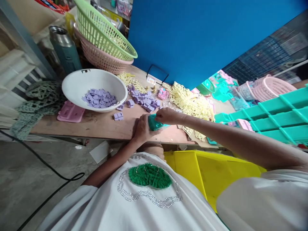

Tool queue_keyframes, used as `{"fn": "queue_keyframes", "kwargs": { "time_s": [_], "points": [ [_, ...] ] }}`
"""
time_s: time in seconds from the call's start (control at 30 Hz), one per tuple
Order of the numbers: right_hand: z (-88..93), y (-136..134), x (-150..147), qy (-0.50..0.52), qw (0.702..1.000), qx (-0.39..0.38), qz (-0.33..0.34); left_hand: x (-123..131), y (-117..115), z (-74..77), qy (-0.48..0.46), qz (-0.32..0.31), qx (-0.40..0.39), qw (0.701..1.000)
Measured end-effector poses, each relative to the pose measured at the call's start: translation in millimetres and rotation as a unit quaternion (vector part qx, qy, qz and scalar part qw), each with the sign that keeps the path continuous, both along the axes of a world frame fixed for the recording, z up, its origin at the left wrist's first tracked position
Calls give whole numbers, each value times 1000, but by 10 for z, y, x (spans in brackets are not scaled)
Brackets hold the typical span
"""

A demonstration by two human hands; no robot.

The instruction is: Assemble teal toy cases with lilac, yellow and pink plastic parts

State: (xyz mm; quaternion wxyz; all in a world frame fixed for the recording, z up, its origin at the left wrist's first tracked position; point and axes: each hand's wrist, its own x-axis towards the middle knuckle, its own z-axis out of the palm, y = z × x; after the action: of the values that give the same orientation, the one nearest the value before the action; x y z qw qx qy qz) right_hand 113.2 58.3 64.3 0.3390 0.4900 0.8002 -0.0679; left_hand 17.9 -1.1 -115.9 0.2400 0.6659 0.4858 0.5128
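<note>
White shirt cloth (101,205), bearing a fuzzy green patch (150,175), is seen nearest. Near the table's (108,130) front edge, a teal plastic piece (152,124) is gripped by the left hand (143,128); the right hand (168,116) is curled closed against it, anything pinched inside being hidden. Purple pieces (146,102) are heaped beyond, between a white bowl (68,88) and pale-yellow frames (190,101).

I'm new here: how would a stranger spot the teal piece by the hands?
Find the brown table before the big blue panel. Near its front edge, between the left hand and right hand, is the teal piece. Its blue-green colour sets it apart from the purple pieces beyond.
</note>
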Motion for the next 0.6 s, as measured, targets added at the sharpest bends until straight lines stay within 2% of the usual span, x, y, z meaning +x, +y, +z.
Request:
{"fn": "queue_keyframes", "kwargs": {
  "time_s": [0.23,0.37,0.47,0.6],
  "points": [
    [7,40,28,-6,998,-54,-41,12,7,-11,-3,3,-5,1000],
    [13,20,2,-12,992,-87,-89,18,-7,7,1,10,-4,1000],
    [27,-28,-50,-17,990,-80,-119,22,-18,29,2,11,-4,1000],
    [-22,-69,-102,-39,993,-46,-98,33,-28,59,6,17,-14,1000]
  ]
}}
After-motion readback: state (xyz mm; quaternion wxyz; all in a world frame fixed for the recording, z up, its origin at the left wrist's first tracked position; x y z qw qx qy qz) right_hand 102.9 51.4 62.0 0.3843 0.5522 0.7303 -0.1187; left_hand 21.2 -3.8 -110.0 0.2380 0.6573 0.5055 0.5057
